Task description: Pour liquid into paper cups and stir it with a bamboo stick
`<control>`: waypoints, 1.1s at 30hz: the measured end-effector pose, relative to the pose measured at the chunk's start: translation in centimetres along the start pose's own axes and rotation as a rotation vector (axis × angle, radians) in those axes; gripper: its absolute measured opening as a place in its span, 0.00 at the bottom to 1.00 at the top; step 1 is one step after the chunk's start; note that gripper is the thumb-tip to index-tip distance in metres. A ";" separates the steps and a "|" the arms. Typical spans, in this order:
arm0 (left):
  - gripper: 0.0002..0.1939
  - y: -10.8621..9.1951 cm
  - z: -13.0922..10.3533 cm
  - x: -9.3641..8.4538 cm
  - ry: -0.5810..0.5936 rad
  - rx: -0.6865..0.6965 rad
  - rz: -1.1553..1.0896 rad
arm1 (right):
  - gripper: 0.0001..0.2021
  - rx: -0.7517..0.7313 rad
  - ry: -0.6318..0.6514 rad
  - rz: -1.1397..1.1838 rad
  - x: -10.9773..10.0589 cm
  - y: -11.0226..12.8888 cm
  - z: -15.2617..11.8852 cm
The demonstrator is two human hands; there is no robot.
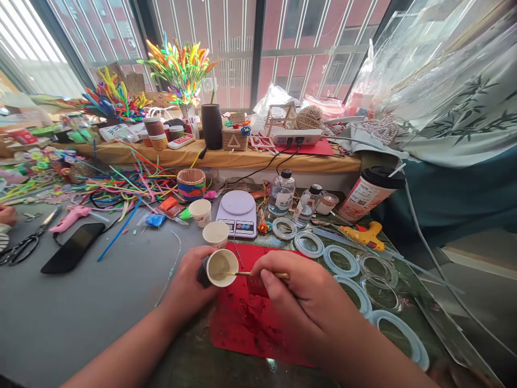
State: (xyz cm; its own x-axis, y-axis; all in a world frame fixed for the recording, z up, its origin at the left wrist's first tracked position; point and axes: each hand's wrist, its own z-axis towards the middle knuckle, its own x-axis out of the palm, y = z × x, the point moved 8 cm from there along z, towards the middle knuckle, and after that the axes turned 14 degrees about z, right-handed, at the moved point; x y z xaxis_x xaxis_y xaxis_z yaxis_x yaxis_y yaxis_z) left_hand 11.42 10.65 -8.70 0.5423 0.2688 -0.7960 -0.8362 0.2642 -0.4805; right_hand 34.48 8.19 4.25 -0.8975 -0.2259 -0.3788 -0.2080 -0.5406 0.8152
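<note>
Red sheet (238, 328) below, paper cup (228, 258) in the grip of left fingers (204, 251), stick (243, 274) tight between right fingers (278, 262).

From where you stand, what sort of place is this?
Probably a craft workshop: there are pale rings that look like casting molds, a pink glue gun, and a bunch of colourful fuzzy stems near the window.

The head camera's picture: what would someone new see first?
Probably the bright bouquet up by the window, left of the middle. Then the red sheet low in the middle, and at its left edge the paper cup in the left hand, with a thin stick from the right hand reaching inside.
</note>
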 end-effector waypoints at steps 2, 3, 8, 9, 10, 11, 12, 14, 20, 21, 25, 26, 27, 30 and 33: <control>0.23 0.0 0.0 0.0 0.008 -0.006 0.004 | 0.13 0.008 -0.021 -0.003 -0.1 -0.1 0.0; 0.23 0.0 0.0 0.0 0.007 -0.008 0.005 | 0.13 0.005 -0.019 0.003 0.0 -0.1 0.0; 0.23 0.3 0.1 0.1 0.008 0.013 0.000 | 0.13 0.004 -0.020 0.042 0.1 -0.1 0.2; 0.23 0.5 0.1 0.2 0.011 0.012 -0.001 | 0.13 0.019 -0.007 0.052 0.2 -0.2 0.3; 0.24 0.8 0.1 0.2 0.010 0.003 -0.002 | 0.13 0.037 0.006 0.058 0.2 -0.3 0.3; 0.25 1.2 0.1 0.3 0.016 -0.012 0.000 | 0.13 0.049 -0.003 0.054 0.1 -0.4 0.4; 0.27 1.5 0.1 0.5 0.022 -0.027 0.010 | 0.13 0.049 -0.029 0.046 -0.1 -0.5 0.4; 0.29 2.1 0.0 0.8 0.037 -0.040 0.020 | 0.13 0.039 -0.041 0.042 -0.2 -0.5 0.4; 0.30 3.1 -0.2 1.3 0.061 -0.048 0.045 | 0.11 0.031 -0.050 0.070 -0.4 -0.4 0.4; 0.30 3.2 -0.2 1.3 0.064 -0.045 0.047 | 0.12 0.049 -0.047 0.077 -0.5 -0.5 0.4; 0.31 3.2 -0.2 1.3 0.051 -0.037 0.046 | 0.13 0.093 -0.066 0.122 -1.0 -1.0 0.6; 0.30 3.1 -0.2 1.3 0.045 -0.039 0.045 | 0.13 0.098 -0.062 0.128 -0.9 -1.1 0.6; 0.30 3.1 -0.2 1.3 0.042 -0.042 0.043 | 0.13 0.099 -0.063 0.129 -0.9 -1.2 0.6; 0.31 3.1 -0.1 1.2 0.042 -0.067 0.042 | 0.13 0.090 -0.054 0.155 -0.6 -1.4 0.6; 0.31 3.1 0.0 1.0 0.053 -0.092 0.042 | 0.13 0.099 -0.026 0.179 -0.2 -1.6 0.4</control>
State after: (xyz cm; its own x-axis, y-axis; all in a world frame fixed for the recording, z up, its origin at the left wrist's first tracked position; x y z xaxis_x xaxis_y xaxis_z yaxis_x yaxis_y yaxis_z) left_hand 9.35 11.74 -11.05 0.5039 0.2278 -0.8332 -0.8632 0.1667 -0.4765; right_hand 34.83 9.40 3.19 -0.9331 -0.2893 -0.2138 -0.0804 -0.4116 0.9078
